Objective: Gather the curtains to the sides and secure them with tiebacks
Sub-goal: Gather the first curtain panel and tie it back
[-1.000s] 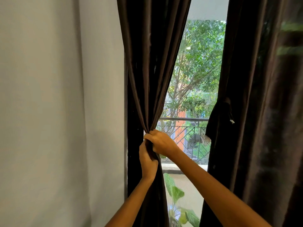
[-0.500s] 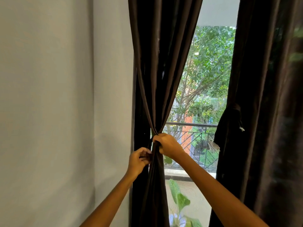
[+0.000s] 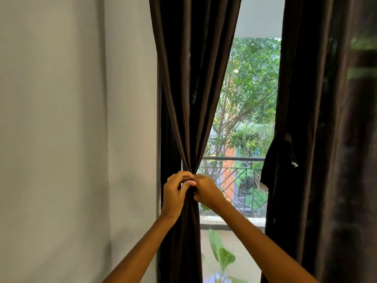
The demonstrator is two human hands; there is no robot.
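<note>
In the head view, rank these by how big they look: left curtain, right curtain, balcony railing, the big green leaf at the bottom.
1. right curtain, though it hangs nearer the camera, so its true size is unsure
2. left curtain
3. balcony railing
4. green leaf

A black metal railing [image 3: 232, 159] runs across the window opening, with slanted bars below its top rail. Beyond the railing stands a leafy tree [image 3: 251, 84], its thin trunks rising above the rail. An orange-red building [image 3: 229, 154] shows through the foliage just behind the railing. Below the railing lies a concrete ledge [image 3: 224, 219], and under that a plant with big green leaves [image 3: 221, 254]. Left of the railing stretches a plain pale wall [image 3: 71, 129].
</note>
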